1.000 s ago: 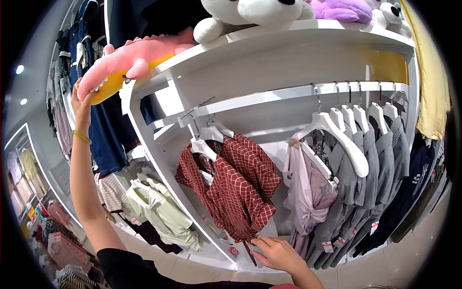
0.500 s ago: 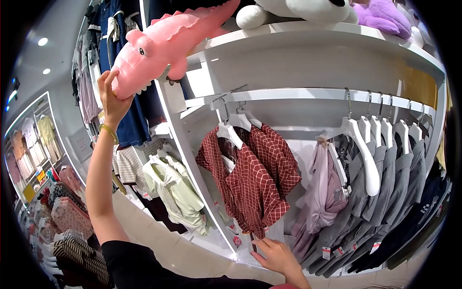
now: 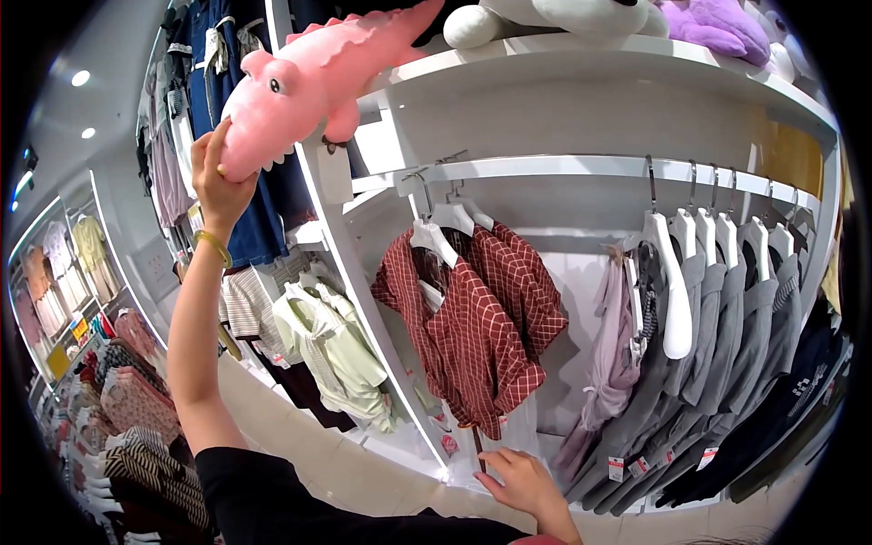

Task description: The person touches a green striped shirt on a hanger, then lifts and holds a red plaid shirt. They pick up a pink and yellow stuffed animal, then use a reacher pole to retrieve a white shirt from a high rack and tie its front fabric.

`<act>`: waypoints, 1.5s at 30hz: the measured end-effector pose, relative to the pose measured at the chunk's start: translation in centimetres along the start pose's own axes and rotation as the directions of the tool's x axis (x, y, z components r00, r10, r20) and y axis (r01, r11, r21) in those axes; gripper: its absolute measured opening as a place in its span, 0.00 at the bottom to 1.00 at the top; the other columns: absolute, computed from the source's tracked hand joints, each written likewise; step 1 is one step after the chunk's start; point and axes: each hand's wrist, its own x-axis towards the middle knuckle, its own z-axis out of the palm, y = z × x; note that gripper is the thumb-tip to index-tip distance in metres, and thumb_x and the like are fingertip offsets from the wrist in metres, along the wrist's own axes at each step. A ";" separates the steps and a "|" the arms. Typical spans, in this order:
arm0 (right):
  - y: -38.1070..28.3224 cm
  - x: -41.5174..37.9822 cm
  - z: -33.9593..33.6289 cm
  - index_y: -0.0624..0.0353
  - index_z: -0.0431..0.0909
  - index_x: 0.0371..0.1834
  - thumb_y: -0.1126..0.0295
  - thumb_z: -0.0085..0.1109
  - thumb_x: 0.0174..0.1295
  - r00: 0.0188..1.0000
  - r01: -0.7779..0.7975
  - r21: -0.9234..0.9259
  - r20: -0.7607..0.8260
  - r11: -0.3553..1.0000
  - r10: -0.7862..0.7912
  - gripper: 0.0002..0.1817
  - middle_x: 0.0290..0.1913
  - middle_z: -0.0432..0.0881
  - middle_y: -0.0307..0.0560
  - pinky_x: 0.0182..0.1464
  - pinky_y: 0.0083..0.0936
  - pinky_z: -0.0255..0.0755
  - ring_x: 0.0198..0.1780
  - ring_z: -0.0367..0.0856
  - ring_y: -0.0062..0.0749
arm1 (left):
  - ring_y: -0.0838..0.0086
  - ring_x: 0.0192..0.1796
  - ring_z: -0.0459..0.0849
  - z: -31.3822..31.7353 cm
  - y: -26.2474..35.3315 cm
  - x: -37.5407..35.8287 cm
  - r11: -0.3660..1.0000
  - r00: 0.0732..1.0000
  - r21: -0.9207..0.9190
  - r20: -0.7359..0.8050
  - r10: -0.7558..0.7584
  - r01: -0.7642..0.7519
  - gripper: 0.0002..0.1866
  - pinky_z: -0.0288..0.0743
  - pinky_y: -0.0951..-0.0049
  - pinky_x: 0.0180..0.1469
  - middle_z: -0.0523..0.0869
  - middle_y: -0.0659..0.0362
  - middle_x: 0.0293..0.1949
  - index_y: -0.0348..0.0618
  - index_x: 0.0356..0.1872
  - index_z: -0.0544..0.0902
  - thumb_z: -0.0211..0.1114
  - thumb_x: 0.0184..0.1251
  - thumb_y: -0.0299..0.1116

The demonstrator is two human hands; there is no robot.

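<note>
Up at the left, my left hand [image 3: 223,182] grips the snout of a pink plush crocodile [image 3: 304,82], whose tail reaches toward the top shelf. A yellow bangle [image 3: 213,247] circles that wrist. Low in the middle, my right hand [image 3: 525,483] pinches a thin dark-brown strip [image 3: 479,449] just under the hem of a red checked shirt [image 3: 463,331]. Whether the strip belongs to the shirt cannot be made out. The shirt hangs on a white hanger [image 3: 434,242], beside another of the same pattern.
A white shelf [image 3: 581,56] above carries a white plush toy [image 3: 581,16] and a purple one [image 3: 718,29]. Grey garments [image 3: 699,363] and a lilac one [image 3: 610,363] hang to the right. Pale green clothes [image 3: 334,354] hang left of a white upright panel [image 3: 363,309].
The view has shifted slightly, and the hanging clothes sit a little higher in it. The crocodile's head has moved slightly right with my left hand. My right hand stays at the brown strip.
</note>
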 end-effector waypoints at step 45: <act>-19.4 0.8 16.3 0.66 0.71 0.48 0.79 0.63 0.49 0.978 -0.001 0.609 -0.164 0.793 0.127 0.21 0.43 0.78 0.51 0.43 0.25 0.74 0.44 0.78 0.36 | 0.57 0.54 0.77 -39.9 12.1 -35.1 -0.929 -0.278 -0.364 0.902 -0.331 -0.073 0.24 0.77 0.58 0.51 0.75 0.48 0.53 0.37 0.57 0.66 0.51 0.59 0.33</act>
